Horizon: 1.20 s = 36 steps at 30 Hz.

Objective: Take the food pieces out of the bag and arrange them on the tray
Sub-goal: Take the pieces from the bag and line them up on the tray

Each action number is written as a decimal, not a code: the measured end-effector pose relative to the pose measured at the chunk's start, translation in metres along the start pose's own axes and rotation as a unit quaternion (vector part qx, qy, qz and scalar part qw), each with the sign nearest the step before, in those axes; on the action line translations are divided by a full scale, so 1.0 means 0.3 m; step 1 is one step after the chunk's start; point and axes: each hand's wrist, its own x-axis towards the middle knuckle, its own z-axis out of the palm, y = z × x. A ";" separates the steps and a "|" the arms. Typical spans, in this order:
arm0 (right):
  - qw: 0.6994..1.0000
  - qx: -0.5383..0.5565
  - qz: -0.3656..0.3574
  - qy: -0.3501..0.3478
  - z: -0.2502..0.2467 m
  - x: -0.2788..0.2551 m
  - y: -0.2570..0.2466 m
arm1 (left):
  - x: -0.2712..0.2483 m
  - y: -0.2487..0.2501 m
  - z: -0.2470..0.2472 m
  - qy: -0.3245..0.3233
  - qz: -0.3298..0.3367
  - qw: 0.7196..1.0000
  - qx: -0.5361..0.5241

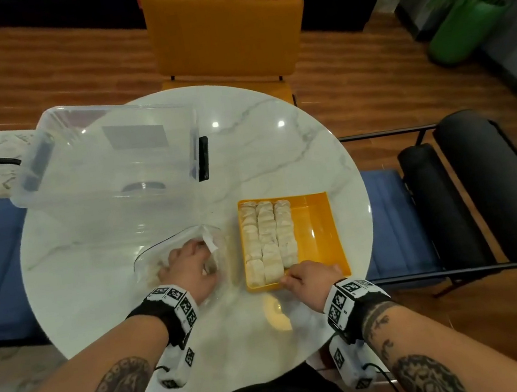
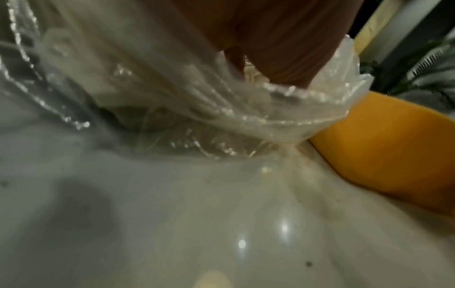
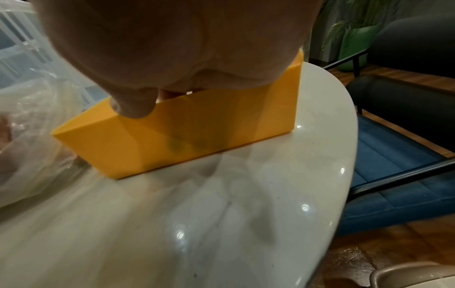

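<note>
The left hand point(image 1: 190, 266) reaches inside the bag point(image 1: 159, 261) just left of the tray point(image 1: 318, 220), fingers hidden, grip unclear; the right hand point(image 1: 310, 280) pinches the tray's near rim; three rows of food pieces point(image 1: 268, 238) fill the tray's left side; next, presumably, a fourth row.

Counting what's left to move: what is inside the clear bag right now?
The left hand is reaching into the clear bag; a few pale food pieces show through the plastic. Their number cannot be told: hand and crumpled film cover them.
</note>
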 end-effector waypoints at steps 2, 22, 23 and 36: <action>1.000 -0.002 0.000 0.005 0.003 0.001 0.001 | 0.004 0.027 0.002 -0.003 -0.002 0.997 0.081; 1.000 0.018 -0.007 -0.023 -0.029 -0.011 -0.007 | -0.083 0.006 -0.285 -0.014 -0.053 0.930 -0.364; 0.999 0.024 -0.007 -0.025 -0.033 -0.013 -0.008 | -0.091 0.016 -0.298 -0.031 -0.058 0.890 -0.450; 0.980 0.134 -0.065 0.133 -0.184 -0.040 -0.098 | -0.111 0.260 -0.358 -0.171 -0.047 0.639 -0.749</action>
